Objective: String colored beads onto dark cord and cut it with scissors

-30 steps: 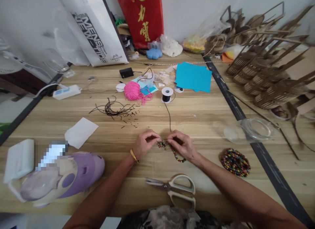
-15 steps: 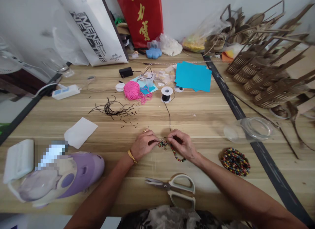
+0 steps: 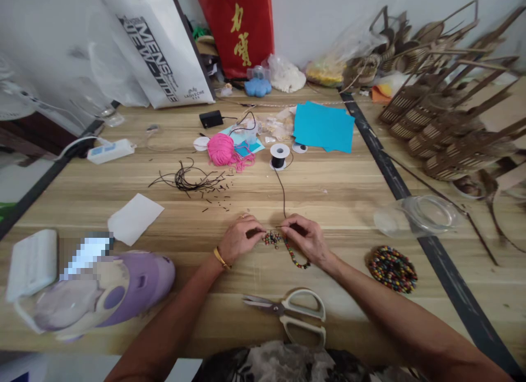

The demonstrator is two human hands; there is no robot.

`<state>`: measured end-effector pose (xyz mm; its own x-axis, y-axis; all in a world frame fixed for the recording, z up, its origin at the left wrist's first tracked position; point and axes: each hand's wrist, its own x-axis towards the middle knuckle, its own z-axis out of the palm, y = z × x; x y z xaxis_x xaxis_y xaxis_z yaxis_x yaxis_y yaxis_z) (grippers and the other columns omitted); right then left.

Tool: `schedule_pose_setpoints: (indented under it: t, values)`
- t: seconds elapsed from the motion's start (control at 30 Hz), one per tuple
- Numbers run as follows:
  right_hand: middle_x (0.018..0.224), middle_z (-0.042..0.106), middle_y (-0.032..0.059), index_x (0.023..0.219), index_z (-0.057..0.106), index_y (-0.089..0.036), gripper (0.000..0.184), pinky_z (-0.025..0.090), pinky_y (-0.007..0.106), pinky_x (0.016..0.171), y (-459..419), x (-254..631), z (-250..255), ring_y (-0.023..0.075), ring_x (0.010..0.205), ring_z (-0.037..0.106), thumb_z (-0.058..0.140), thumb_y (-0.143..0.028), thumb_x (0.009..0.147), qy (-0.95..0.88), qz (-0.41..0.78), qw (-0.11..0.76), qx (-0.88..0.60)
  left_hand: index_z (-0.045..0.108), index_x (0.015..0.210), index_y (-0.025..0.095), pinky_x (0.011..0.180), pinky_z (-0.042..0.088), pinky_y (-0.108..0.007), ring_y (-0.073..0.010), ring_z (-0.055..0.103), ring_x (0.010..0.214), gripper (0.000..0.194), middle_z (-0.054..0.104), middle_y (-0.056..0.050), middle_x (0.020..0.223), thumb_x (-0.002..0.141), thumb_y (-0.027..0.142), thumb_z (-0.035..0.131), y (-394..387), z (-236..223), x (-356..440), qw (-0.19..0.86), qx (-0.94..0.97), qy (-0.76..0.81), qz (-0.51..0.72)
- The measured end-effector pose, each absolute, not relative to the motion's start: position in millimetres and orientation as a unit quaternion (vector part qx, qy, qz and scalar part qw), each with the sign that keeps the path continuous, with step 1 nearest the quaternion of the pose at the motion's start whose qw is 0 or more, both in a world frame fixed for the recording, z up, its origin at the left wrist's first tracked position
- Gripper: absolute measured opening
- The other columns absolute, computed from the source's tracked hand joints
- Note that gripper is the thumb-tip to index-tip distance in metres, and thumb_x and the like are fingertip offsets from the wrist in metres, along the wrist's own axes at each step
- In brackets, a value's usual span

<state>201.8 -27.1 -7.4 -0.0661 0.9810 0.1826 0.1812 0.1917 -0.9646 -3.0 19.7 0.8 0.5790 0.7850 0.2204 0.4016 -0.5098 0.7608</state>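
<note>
My right hand (image 3: 304,238) pinches a black cord (image 3: 283,193) that runs down from a white spool (image 3: 279,152); its tip points left from my fingers. Below that hand hangs a curved strand of colourful beads (image 3: 293,256), lying on the table. A small pile of loose beads (image 3: 271,239) lies between both hands. At its left edge my left hand (image 3: 242,237) has thumb and forefinger closed together; whatever is between them is too small to make out. Scissors (image 3: 283,311) with pale handles lie partly spread, close to my body.
A coil of strung beads (image 3: 393,269) lies to the right, below a clear plastic container (image 3: 427,215). Cut black cords (image 3: 187,179), pink yarn (image 3: 221,150) and blue sheets (image 3: 323,126) lie farther back. A purple-and-white device (image 3: 135,289) stands left; woven baskets (image 3: 427,130) stand right.
Both hands stay almost in place, with only slight finger movement at the bead pile and the cord tip. The view shifts very slightly.
</note>
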Motion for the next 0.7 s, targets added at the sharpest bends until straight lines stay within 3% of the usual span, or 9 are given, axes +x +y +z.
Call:
schedule_pose_setpoints:
  t: [0.17,0.33,0.7]
  values:
    - [0.067,0.06,0.0009,0.081,0.064,-0.016,0.02,0.044,0.024,0.057,-25,204,-9,0.0126,0.06,0.053,0.064,-0.036,0.082,-0.563,0.448,0.49,-0.491,0.068,0.075,0.011,0.065,0.047,-0.026,-0.0149,0.061,0.068,0.011,0.068,-0.007,0.073,0.075,0.022,0.067,18,6,-1,0.476,0.707,0.42,0.311]
    - [0.066,0.059,-0.0002,0.079,0.063,-0.016,0.017,0.042,0.023,0.055,-25,205,-9,0.0114,0.058,0.052,0.064,-0.032,0.083,-0.569,0.446,0.49,-0.488,0.068,0.075,0.01,0.067,0.05,-0.025,-0.0141,0.064,0.067,0.015,0.07,-0.006,0.071,0.071,0.024,0.072,15,4,4,0.584,0.625,0.405,0.323]
    - [0.073,0.061,0.0042,0.08,0.063,-0.016,0.013,0.043,0.027,0.06,-28,204,-8,0.0144,0.066,0.054,0.058,-0.025,0.088,-0.709,0.345,0.443,-0.427,0.07,0.077,0.009,0.07,0.051,-0.024,-0.0138,0.065,0.07,0.018,0.071,-0.007,0.075,0.067,0.023,0.075,14,5,7,0.633,0.585,0.397,0.315]
